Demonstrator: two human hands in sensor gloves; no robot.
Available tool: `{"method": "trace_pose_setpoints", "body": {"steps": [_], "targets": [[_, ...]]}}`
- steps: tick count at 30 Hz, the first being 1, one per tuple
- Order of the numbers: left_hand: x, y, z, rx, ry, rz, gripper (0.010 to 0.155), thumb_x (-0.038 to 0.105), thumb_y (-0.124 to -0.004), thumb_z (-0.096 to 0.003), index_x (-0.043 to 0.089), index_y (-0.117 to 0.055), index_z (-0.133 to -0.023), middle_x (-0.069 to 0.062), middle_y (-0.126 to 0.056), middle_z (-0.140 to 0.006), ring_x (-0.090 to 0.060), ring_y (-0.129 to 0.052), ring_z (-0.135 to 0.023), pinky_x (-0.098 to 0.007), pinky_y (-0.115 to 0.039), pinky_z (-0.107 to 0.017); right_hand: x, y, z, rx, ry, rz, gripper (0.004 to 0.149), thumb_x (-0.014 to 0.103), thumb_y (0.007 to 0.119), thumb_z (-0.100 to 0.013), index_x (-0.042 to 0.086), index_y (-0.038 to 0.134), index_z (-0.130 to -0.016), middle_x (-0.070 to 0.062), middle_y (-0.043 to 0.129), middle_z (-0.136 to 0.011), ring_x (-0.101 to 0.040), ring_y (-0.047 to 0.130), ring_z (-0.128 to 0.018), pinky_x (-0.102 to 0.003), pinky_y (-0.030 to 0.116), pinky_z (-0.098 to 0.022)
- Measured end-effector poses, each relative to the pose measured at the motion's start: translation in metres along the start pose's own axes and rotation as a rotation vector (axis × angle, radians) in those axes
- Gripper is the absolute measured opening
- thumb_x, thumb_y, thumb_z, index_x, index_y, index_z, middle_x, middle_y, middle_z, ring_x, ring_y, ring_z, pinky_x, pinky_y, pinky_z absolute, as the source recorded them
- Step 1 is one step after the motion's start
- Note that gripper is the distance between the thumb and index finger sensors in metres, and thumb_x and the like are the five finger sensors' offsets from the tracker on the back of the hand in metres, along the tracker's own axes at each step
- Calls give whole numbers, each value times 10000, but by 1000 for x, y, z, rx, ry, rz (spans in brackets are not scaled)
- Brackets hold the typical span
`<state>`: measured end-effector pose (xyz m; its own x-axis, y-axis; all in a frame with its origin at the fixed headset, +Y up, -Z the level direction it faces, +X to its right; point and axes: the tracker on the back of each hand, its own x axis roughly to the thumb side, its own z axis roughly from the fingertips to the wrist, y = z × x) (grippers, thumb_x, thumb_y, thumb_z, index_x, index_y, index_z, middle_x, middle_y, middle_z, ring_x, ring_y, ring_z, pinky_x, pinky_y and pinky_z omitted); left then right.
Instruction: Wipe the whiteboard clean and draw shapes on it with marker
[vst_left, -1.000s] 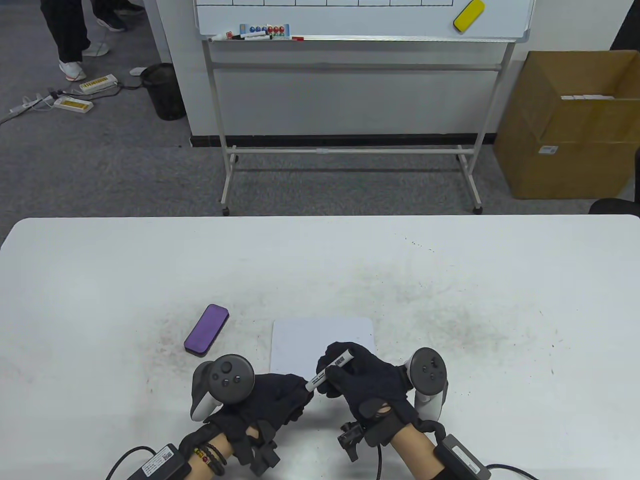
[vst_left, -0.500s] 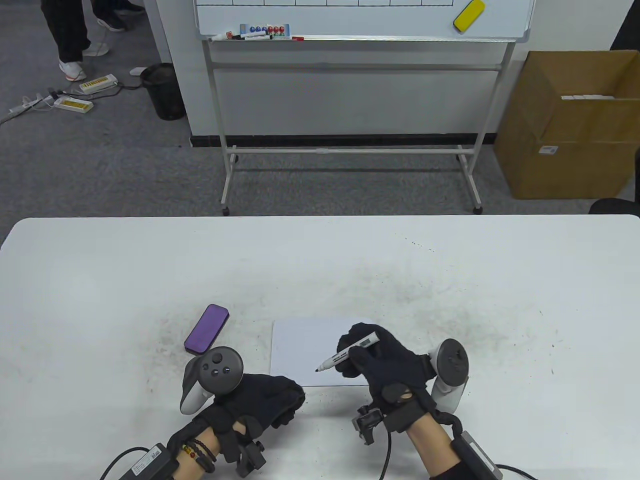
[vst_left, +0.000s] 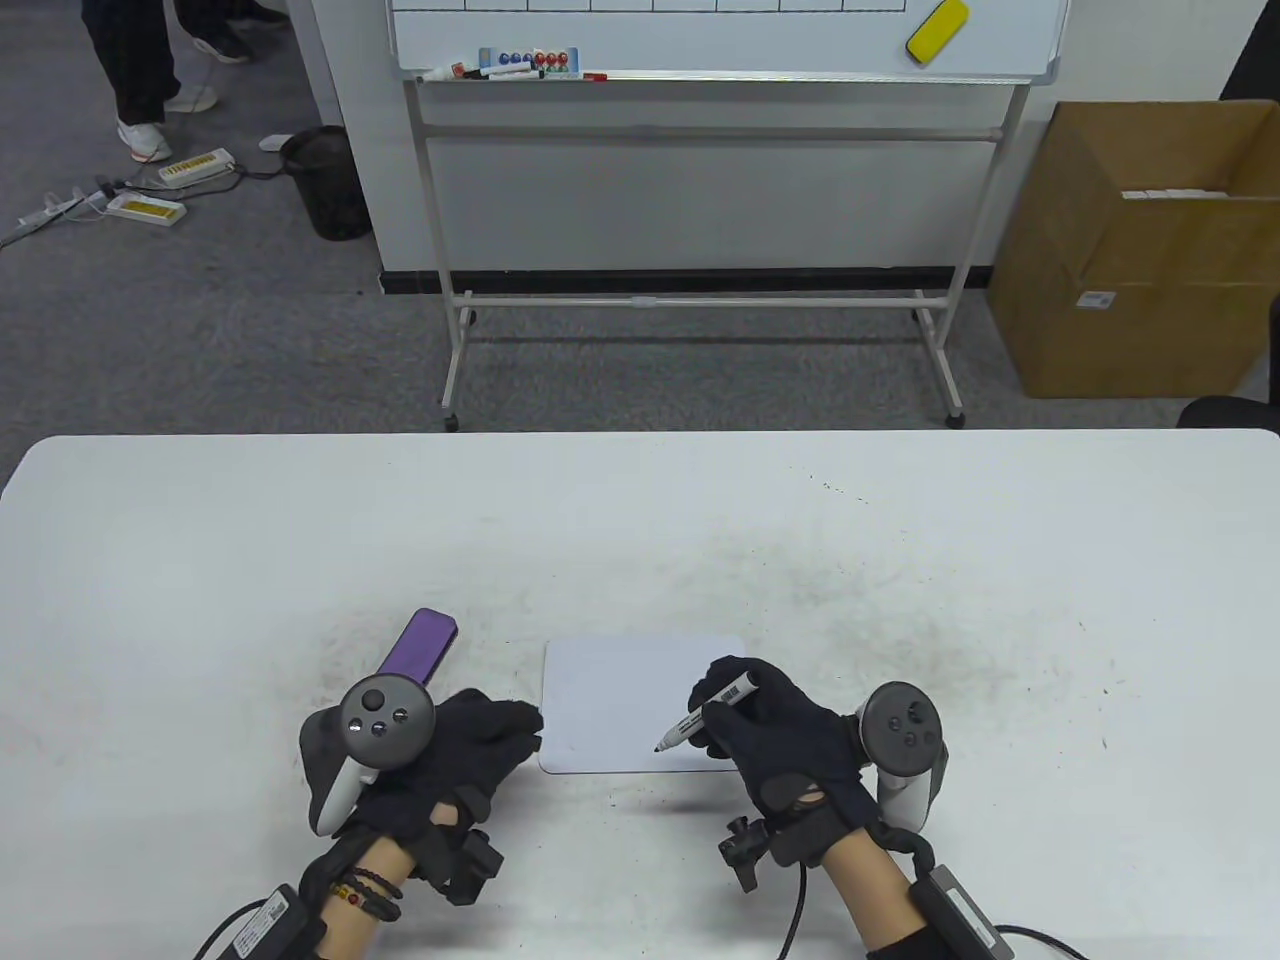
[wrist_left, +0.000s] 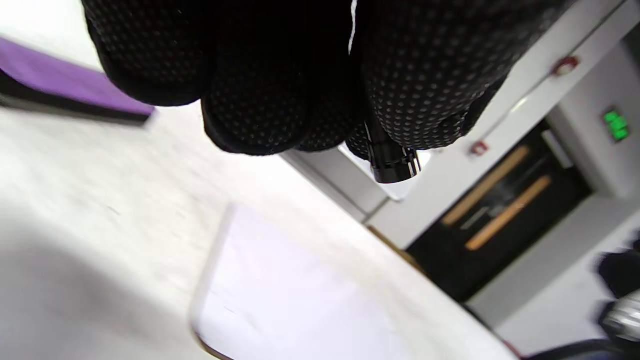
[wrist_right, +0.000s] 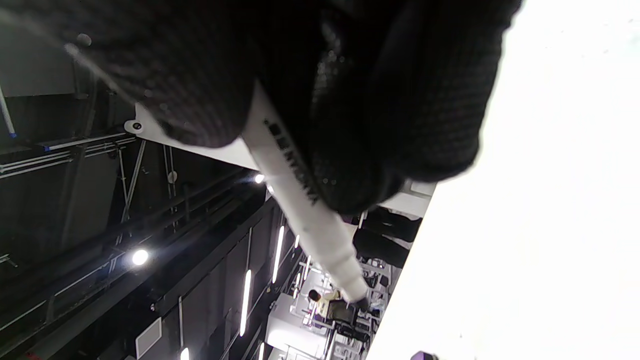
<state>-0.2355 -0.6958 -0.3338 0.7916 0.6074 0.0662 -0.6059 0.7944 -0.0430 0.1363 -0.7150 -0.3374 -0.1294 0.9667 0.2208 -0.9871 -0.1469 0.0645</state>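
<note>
A small blank whiteboard (vst_left: 620, 690) lies flat near the table's front edge. My right hand (vst_left: 712, 716) grips an uncapped white marker (vst_left: 712, 708) like a pen, with the black tip low over the board's lower right part. The marker's barrel (wrist_right: 300, 200) runs out from under those fingers in the right wrist view. My left hand (vst_left: 512, 728) rests by the board's left edge, fingers curled around the black marker cap (wrist_left: 391, 165). A purple eraser (vst_left: 422, 645) lies just behind the left hand, partly hidden by its tracker.
The white table (vst_left: 900, 560) is scuffed with grey smudges. Beyond it stand a large wheeled whiteboard (vst_left: 720, 40) with a yellow eraser (vst_left: 937, 30), a cardboard box (vst_left: 1140, 250), a black bin (vst_left: 328, 180), and a person's legs (vst_left: 140, 70).
The hands pulled apart and the cap came off the marker. My right hand turned the bare tip down toward the board. My left hand slid left to the board's edge.
</note>
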Motion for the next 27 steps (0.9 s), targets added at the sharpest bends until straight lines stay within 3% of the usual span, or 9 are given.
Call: {"method": "trace_pose_setpoints", "body": {"steps": [2,5,10,12,19,27], "targets": [[-5,8,-2,33,44,-112,399,356,-914,-355,305,-945,-750,-25,-924,-787,-198,-980,-626,-463,-838,-543,-2,-1,0,-5,8,0,524,370,911,-361,203,816,-848,-101,969,-744,-268,1121,-517,-329,967,-349],[-17,15,-7,-38,104,-197,416,341,-924,-358,266,-937,-767,-36,-946,-778,-209,-995,-617,-476,-840,-538,-5,-3,0,-10,15,13,528,372,911,-359,201,815,-850,-101,968,-747,-267,1121,-519,-329,966,-350],[-40,24,-15,-22,269,-456,470,329,-917,-368,275,-876,-833,-39,-931,-808,-203,-994,-641,-479,-838,-553,-8,-2,-1,-2,24,35,532,374,910,-360,206,811,-855,-99,966,-751,-267,1117,-525,-332,963,-354],[-51,24,-19,13,323,-484,487,318,-927,-364,267,-867,-844,-46,-933,-806,-209,-995,-637,-482,-838,-551,-9,-2,-1,2,25,42,534,374,910,-360,205,810,-856,-99,965,-752,-265,1117,-526,-333,962,-356],[-76,20,-26,-19,456,-615,479,314,-944,-357,271,-882,-830,-38,-948,-799,-199,-1007,-634,-479,-847,-555,-8,-2,0,5,29,44,535,376,910,-361,209,808,-859,-97,962,-758,-269,1113,-534,-336,959,-361],[-89,10,-29,-45,475,-635,473,326,-961,-343,281,-900,-810,-25,-978,-779,-174,-1038,-616,-450,-879,-530,-8,-2,0,10,35,43,536,379,909,-363,214,805,-862,-95,959,-764,-269,1110,-541,-340,956,-366]]}}
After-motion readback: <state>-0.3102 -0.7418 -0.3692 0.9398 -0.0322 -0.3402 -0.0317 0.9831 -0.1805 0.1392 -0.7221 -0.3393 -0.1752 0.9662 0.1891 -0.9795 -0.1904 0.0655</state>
